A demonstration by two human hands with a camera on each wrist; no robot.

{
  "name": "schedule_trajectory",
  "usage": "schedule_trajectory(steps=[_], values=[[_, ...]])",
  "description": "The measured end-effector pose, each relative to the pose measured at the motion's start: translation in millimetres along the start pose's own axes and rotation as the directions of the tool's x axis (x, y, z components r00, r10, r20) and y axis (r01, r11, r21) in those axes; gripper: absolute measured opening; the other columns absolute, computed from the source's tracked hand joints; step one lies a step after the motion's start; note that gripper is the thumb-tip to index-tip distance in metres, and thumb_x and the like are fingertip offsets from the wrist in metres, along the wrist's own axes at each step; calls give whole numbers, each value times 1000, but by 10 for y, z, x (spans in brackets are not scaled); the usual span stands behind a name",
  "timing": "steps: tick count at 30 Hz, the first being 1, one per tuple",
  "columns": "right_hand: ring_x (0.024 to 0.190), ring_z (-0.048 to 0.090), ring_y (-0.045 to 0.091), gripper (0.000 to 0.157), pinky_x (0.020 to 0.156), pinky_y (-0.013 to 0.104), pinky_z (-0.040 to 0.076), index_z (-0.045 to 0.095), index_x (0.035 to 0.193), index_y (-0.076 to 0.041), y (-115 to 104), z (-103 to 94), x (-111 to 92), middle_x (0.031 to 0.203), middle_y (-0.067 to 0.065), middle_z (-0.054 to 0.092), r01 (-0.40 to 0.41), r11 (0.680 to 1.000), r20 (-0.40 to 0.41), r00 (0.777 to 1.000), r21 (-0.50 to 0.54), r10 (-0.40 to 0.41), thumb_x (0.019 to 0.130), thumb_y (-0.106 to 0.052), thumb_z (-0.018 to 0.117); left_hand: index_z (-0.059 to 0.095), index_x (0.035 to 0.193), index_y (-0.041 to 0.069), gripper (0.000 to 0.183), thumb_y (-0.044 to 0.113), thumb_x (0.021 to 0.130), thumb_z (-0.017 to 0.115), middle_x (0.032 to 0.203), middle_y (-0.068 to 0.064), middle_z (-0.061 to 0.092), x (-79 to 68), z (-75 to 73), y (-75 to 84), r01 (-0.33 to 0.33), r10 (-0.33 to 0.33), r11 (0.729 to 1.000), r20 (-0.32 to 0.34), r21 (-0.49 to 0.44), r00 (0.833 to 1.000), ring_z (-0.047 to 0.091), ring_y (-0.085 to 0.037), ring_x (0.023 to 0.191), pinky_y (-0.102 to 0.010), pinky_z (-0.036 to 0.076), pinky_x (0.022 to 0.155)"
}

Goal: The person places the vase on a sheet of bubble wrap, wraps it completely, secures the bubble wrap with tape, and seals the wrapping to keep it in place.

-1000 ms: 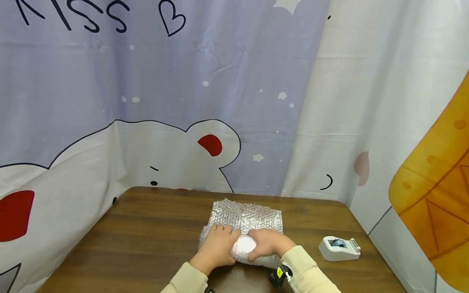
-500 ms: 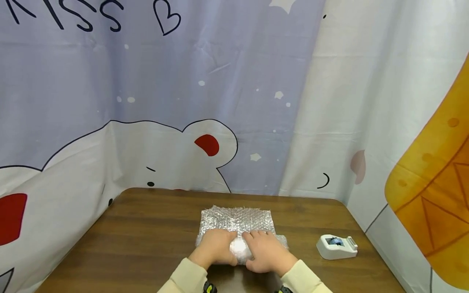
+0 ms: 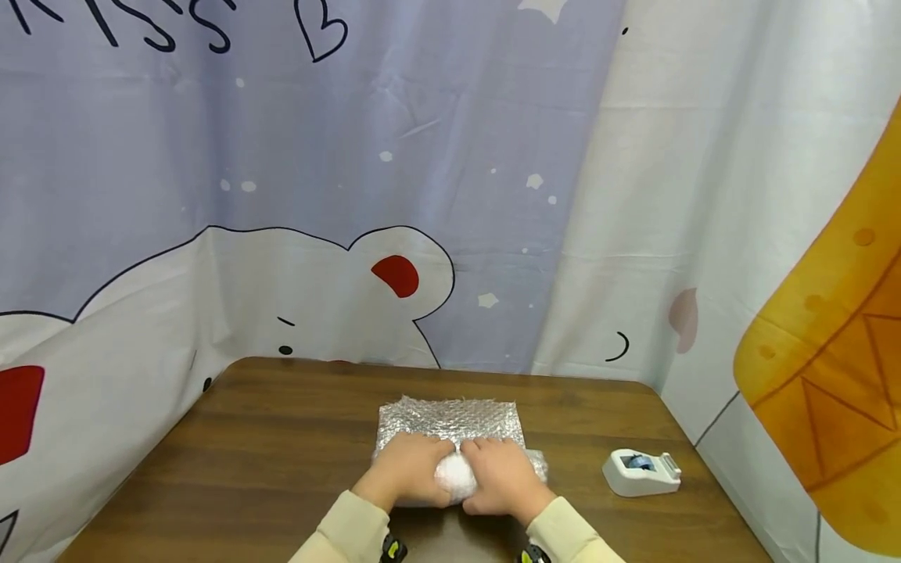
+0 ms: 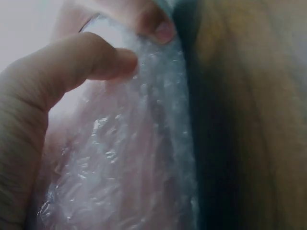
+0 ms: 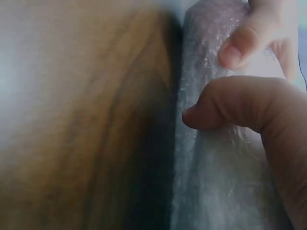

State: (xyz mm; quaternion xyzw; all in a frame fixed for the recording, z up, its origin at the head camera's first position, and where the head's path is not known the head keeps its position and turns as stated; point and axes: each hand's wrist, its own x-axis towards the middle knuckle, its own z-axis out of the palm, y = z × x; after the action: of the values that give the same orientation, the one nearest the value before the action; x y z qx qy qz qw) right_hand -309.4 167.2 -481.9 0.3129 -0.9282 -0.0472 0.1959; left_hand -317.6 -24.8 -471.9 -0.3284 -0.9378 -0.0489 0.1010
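Note:
A bubble wrap roll lies across the near middle of the table, with a loose flat sheet of bubble wrap running away from it. What the roll contains is hidden. My left hand grips the roll's left part, fingers over the top and thumb on the near side. On its right part my right hand grips it the same way, and the two thumbs nearly meet. Up close in the left wrist view, my left thumb presses the wrap. My right thumb presses it too in the right wrist view.
A white tape dispenser with a bluish tape roll stands on the right of the brown wooden table. Behind and beside the table hangs a printed curtain.
My right hand has moved from the roll's near right side to over its top, matching the left hand. The roll and sheet shifted slightly left in view, and less flat sheet shows.

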Motion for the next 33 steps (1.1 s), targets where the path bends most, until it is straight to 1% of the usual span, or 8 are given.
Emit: schedule_trajectory(steps=[3,8,15,19,22,24,30,33], values=[[59,50,13,56,48,33,39,52,84,-22,0,-18,45,69,-10,52,-50,997,59,997,50,47,43,-54,72,58,110,25,66,58,54,69,96,7,58,-48,5,34,-29,33,996,-48,83,998,56,-19,86,-45,43,75],[50,43,9,47,43,29,35,52,77,-25,26,-84,133,62,-14,46,-141,973,210,972,185,101,44,-51,72,53,116,17,79,53,51,77,103,-3,56,-116,-5,163,5,5,990,-70,142,998,53,-27,97,-53,39,86],[59,50,10,45,54,28,43,58,77,-21,91,-141,236,67,-10,53,-264,892,451,889,367,77,44,-46,74,53,109,15,76,45,45,83,99,-4,55,-121,26,242,37,-18,985,-114,170,993,53,-26,96,-52,38,87],[63,52,10,49,60,26,44,61,82,-18,123,-136,240,71,-10,55,-278,865,484,874,417,48,44,-44,74,54,99,15,68,45,45,82,89,-1,54,-89,49,248,41,-25,982,-94,183,995,54,-23,87,-45,42,79],[66,53,9,55,62,27,45,62,89,-17,131,-130,213,75,-11,57,-245,878,464,885,410,31,44,-47,74,55,95,16,64,46,45,80,83,0,54,-70,48,245,30,-11,981,-99,190,995,55,-20,80,-39,45,71],[67,53,9,58,60,27,45,62,91,-18,130,-145,186,78,-11,58,-198,901,425,905,387,16,45,-50,74,55,93,16,63,48,44,80,81,1,55,-60,55,229,15,7,981,-113,191,994,56,-19,77,-37,46,68],[68,48,7,53,55,26,41,58,93,-21,93,-207,77,84,-11,51,25,971,187,980,239,-71,53,-54,69,56,90,16,65,55,43,77,75,3,56,-18,70,171,5,16,984,-115,178,993,56,-19,67,-35,46,57],[73,52,12,57,61,31,45,56,99,-18,19,-220,-11,86,-7,53,90,987,85,991,133,-102,56,-52,68,58,88,17,61,55,44,76,70,4,56,21,65,143,21,-11,991,-73,131,997,55,-18,62,-35,45,53]])
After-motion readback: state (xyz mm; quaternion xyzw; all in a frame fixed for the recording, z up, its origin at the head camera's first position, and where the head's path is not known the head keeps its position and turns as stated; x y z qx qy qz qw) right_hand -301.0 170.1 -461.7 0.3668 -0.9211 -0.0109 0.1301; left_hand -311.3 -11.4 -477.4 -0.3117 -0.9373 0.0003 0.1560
